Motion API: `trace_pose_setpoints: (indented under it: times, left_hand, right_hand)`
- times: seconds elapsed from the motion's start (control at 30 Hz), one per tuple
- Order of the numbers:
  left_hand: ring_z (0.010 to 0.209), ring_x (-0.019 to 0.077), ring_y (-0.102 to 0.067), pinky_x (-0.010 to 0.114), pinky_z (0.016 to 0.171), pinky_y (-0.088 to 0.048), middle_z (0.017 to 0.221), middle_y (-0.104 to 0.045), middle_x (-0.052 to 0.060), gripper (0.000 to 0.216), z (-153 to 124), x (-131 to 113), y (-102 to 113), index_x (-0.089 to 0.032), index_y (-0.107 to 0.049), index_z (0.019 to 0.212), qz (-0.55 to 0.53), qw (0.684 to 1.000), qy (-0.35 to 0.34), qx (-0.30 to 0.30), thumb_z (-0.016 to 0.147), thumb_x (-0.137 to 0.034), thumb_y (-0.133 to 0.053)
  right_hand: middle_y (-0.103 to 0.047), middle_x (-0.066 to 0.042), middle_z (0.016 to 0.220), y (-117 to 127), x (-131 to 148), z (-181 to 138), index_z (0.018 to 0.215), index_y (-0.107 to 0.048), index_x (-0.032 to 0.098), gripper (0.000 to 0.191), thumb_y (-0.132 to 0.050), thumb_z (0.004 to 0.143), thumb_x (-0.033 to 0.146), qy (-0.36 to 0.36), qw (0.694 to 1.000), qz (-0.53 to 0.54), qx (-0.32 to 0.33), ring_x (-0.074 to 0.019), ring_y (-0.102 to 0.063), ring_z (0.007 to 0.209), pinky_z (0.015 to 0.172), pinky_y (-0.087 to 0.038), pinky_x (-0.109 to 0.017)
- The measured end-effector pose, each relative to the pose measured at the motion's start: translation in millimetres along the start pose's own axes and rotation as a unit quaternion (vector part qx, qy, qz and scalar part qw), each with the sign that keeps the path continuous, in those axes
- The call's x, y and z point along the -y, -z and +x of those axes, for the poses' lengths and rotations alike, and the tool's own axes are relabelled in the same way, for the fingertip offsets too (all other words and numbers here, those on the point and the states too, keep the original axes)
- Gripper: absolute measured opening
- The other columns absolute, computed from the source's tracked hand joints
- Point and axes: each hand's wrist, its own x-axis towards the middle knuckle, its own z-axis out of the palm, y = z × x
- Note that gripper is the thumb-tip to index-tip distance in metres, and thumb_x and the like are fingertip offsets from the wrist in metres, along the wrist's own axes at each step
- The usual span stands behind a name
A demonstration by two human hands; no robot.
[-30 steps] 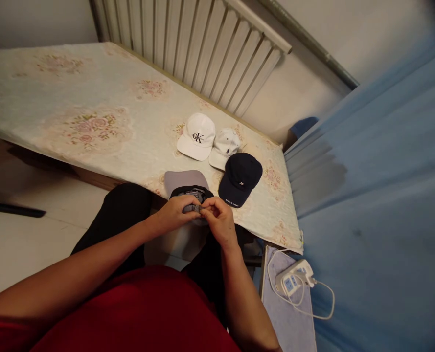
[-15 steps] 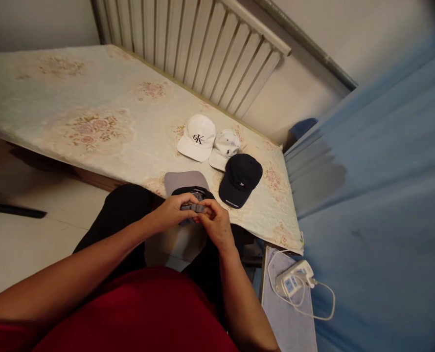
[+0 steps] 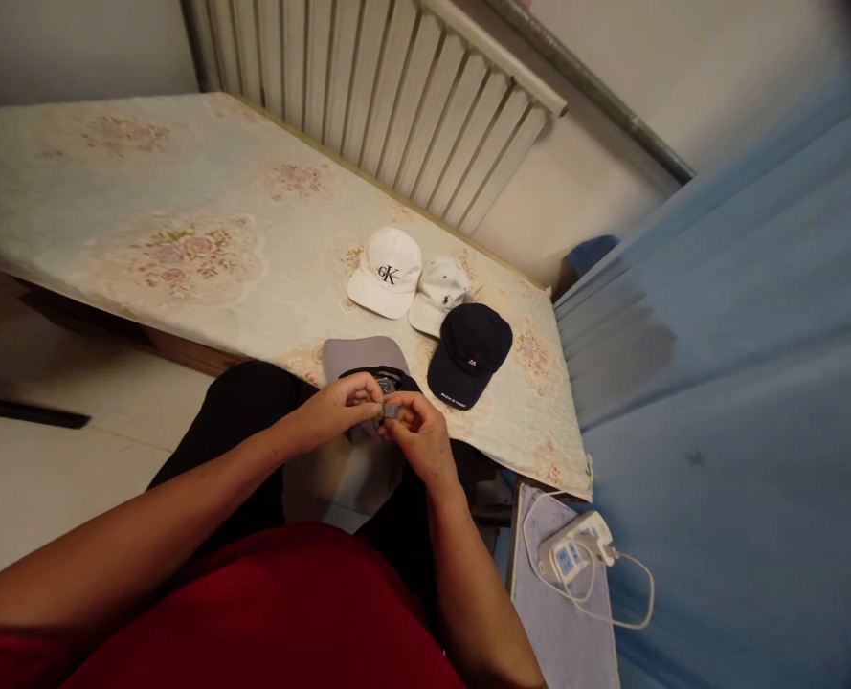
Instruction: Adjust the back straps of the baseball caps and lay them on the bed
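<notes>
A grey cap [image 3: 363, 354] lies upside down at the near edge of the flowered mattress [image 3: 181, 239], its brim pointing away from me. My left hand [image 3: 337, 409] and my right hand [image 3: 417, 435] meet over its back and pinch the grey adjusting strap [image 3: 389, 411] between thumbs and fingertips. Both hands are closed on that strap. Beyond them on the mattress sit a white cap with a dark logo [image 3: 387, 271], a smaller white cap [image 3: 439, 291] and a navy cap [image 3: 469, 352].
A ribbed radiator [image 3: 396, 96] runs behind the mattress. A blue curtain [image 3: 741, 383] hangs on the right. Below it, a white power strip with a cable [image 3: 572, 553] lies on a grey mat [image 3: 561, 612]. My dark-trousered knees [image 3: 245, 421] are under the hands.
The hands have risen a little and drawn closer together on the strap; the fingers have shifted their pinch. The caps on the mattress have not moved.
</notes>
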Motion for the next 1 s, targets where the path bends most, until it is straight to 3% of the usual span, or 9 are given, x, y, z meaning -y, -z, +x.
trace_pose_setpoints:
  times: [0.17,0.37,0.6,0.8,1.0]
  left_hand:
    - [0.062,0.0105,-0.055,0.022,0.058,-0.038,0.067,-0.056,-0.006,0.016,3.4,4.8,-0.4,-0.018,-0.052,0.078,0.042,0.998,-0.007,-0.035,0.078,-0.031,-0.062]
    - [0.061,0.0097,-0.049,0.022,0.057,-0.035,0.067,-0.05,-0.006,0.014,4.7,6.9,0.9,-0.019,-0.052,0.078,0.072,0.997,-0.032,-0.027,0.079,-0.031,-0.059]
    - [0.063,0.0126,-0.049,0.024,0.056,-0.037,0.07,-0.054,-0.003,0.013,4.7,0.1,2.4,-0.019,-0.051,0.074,0.137,0.99,-0.026,-0.029,0.076,-0.03,-0.057]
    - [0.065,0.0158,-0.053,0.025,0.056,-0.038,0.071,-0.059,0.0,0.013,0.2,-10.0,5.4,-0.02,-0.05,0.069,0.13,0.991,0.041,-0.016,0.071,-0.03,-0.057]
    - [0.063,0.0143,-0.047,0.025,0.057,-0.033,0.07,-0.055,-0.002,0.012,0.1,-14.5,15.0,-0.02,-0.048,0.066,0.163,0.985,0.058,0.015,0.069,-0.029,-0.055]
  right_hand:
    - [-0.062,0.002,0.071,0.6,-4.5,0.7,0.097,-0.062,0.023,0.027,-0.068,0.071,0.022,0.02,0.998,-0.062,-0.01,-0.015,-0.06,0.061,0.061,-0.053,-0.028]
    - [-0.061,0.0,0.08,3.6,-8.0,3.0,0.095,-0.066,0.023,0.023,-0.07,0.072,0.023,0.083,0.986,-0.147,-0.014,-0.0135,-0.056,0.062,0.057,-0.048,-0.026]
    - [-0.059,0.002,0.073,6.9,-6.6,3.7,0.092,-0.064,0.023,0.02,-0.069,0.073,0.024,0.073,0.985,-0.153,-0.012,-0.0133,-0.054,0.059,0.055,-0.045,-0.025]
    - [-0.052,0.006,0.056,8.9,0.3,2.1,0.093,-0.062,0.022,0.02,-0.068,0.073,0.024,0.037,0.99,-0.134,0.003,-0.0133,-0.053,0.051,0.051,-0.04,-0.025]
    - [-0.051,0.008,0.052,12.5,1.7,1.2,0.096,-0.062,0.022,0.021,-0.066,0.075,0.025,0.024,0.988,-0.15,0.013,-0.0124,-0.051,0.047,0.052,-0.04,-0.024]
